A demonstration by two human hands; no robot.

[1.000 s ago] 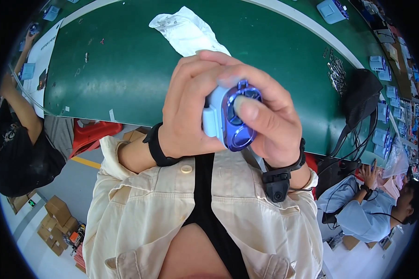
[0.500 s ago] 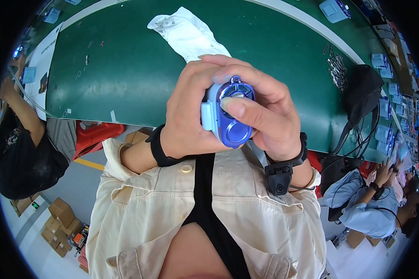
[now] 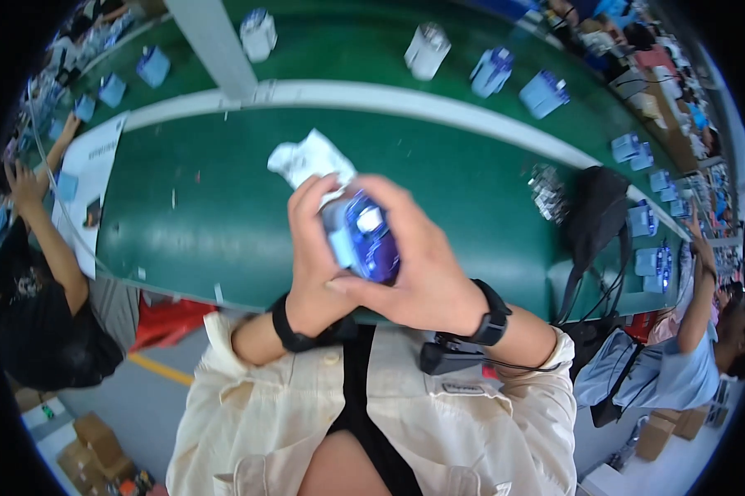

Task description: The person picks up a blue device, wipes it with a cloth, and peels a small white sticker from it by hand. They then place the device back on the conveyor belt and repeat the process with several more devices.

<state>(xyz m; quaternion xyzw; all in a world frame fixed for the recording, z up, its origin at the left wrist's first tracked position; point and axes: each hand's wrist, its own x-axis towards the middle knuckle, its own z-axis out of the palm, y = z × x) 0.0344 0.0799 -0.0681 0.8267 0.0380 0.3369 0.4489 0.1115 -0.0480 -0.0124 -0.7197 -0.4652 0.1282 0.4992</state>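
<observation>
Device (image 3: 367,240) clasped between curled left hand (image 3: 309,260) and right hand (image 3: 426,277), green tabletop (image 3: 199,240) stretching leftward, white rail (image 3: 372,97) bounding far side

A cream jacket (image 3: 447,422) is worn with black wristbands (image 3: 495,319).

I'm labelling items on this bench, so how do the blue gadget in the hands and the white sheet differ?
Colour: the blue gadget has a glossy blue face; the white sheet is white.
Shape: the blue gadget is a rounded block; the white sheet is crumpled.
Place: the left hand and right hand hold the blue gadget; the white sheet lies on the green table.
Shared: fingers partly cover both in this view.
</observation>
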